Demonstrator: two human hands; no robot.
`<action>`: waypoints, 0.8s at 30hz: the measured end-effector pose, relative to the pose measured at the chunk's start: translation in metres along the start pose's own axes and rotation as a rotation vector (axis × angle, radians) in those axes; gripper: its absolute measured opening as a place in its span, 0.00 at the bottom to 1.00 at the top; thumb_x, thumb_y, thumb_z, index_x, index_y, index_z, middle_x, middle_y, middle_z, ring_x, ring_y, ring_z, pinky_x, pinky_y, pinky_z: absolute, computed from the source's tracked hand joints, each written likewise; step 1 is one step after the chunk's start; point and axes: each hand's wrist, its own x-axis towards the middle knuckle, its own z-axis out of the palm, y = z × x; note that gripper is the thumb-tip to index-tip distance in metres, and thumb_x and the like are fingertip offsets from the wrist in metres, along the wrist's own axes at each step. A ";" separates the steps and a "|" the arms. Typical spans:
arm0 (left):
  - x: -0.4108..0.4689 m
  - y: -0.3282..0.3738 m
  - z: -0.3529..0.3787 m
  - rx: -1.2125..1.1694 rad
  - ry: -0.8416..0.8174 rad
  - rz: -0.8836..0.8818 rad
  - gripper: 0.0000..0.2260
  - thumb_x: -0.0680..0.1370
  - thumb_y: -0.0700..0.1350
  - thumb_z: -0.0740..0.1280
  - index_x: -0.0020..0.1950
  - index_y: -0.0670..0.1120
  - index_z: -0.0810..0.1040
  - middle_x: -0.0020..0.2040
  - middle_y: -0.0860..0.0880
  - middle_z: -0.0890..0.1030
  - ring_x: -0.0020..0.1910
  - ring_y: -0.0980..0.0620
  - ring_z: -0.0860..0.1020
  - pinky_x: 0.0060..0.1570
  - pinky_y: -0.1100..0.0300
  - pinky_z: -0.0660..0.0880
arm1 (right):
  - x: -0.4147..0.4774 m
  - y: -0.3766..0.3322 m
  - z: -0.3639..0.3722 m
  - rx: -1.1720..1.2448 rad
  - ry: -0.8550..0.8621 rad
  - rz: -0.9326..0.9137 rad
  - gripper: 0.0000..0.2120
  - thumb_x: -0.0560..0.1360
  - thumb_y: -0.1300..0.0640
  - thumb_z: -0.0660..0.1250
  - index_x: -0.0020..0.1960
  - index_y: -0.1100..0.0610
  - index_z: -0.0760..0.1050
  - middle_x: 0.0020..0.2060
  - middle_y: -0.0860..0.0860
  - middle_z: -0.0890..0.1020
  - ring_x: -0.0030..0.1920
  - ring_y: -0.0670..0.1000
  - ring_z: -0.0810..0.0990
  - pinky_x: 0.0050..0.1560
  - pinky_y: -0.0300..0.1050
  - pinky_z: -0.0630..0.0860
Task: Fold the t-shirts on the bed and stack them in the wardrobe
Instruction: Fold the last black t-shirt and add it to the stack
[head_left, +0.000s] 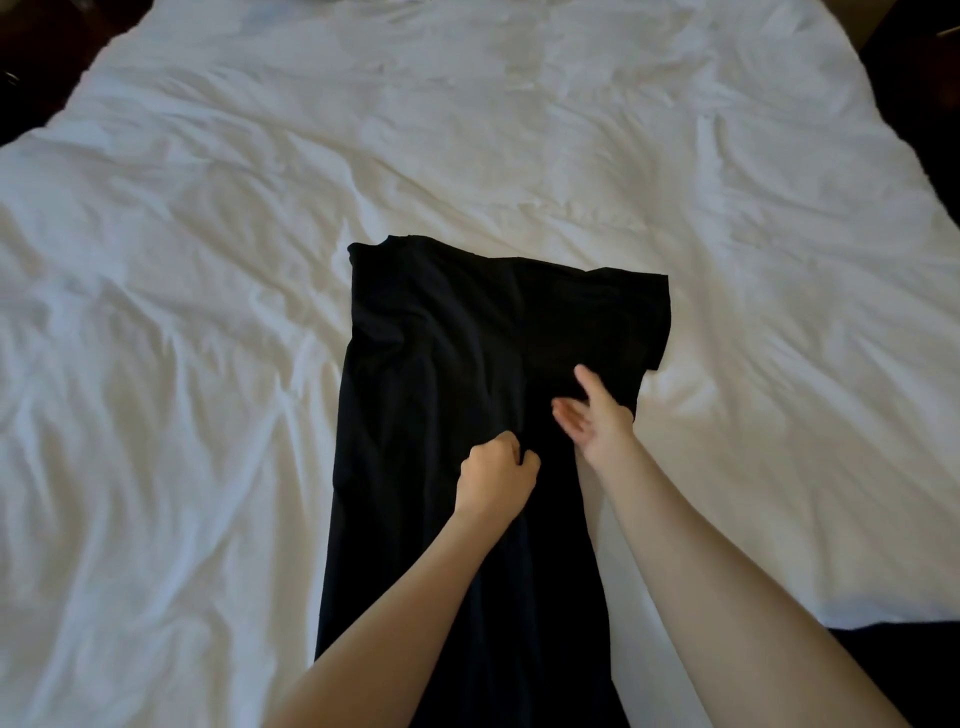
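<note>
Both forearms reach from the near edge over the black t-shirt (441, 332), which lies lengthwise mid-bed (208, 260) with its left side folded in. Left hand (498, 475) curled, pinching fabric at centre. Right hand (592, 415) flat, fingers straight, holding nothing, beside the unfolded right sleeve (644, 317). Best: pin the centre, fold the sleeve inward, match edges, smooth the creases.

Bed (208, 312): white, creased sheet across whole top. One black t-shirt (441, 338) lying lengthwise, near middle, sides folded in.
</note>
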 end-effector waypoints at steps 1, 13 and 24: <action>-0.001 0.000 0.001 -0.022 0.005 -0.008 0.14 0.78 0.47 0.62 0.34 0.46 0.65 0.31 0.52 0.70 0.28 0.55 0.69 0.25 0.64 0.64 | 0.002 -0.003 0.002 0.100 0.010 0.019 0.16 0.73 0.53 0.72 0.52 0.61 0.71 0.42 0.57 0.79 0.40 0.51 0.79 0.41 0.40 0.78; 0.015 0.028 0.018 -0.149 0.040 0.011 0.13 0.74 0.46 0.64 0.33 0.46 0.65 0.28 0.52 0.68 0.27 0.55 0.65 0.29 0.61 0.65 | 0.030 -0.101 0.033 0.050 -0.048 -0.429 0.05 0.67 0.66 0.63 0.35 0.58 0.70 0.33 0.51 0.73 0.36 0.50 0.73 0.37 0.42 0.70; 0.012 0.019 0.049 0.228 -0.047 0.071 0.10 0.77 0.52 0.61 0.44 0.46 0.67 0.36 0.53 0.71 0.37 0.49 0.73 0.32 0.60 0.64 | 0.065 -0.095 -0.024 -0.116 0.089 -0.173 0.21 0.72 0.52 0.65 0.62 0.58 0.70 0.55 0.56 0.76 0.52 0.58 0.78 0.47 0.51 0.77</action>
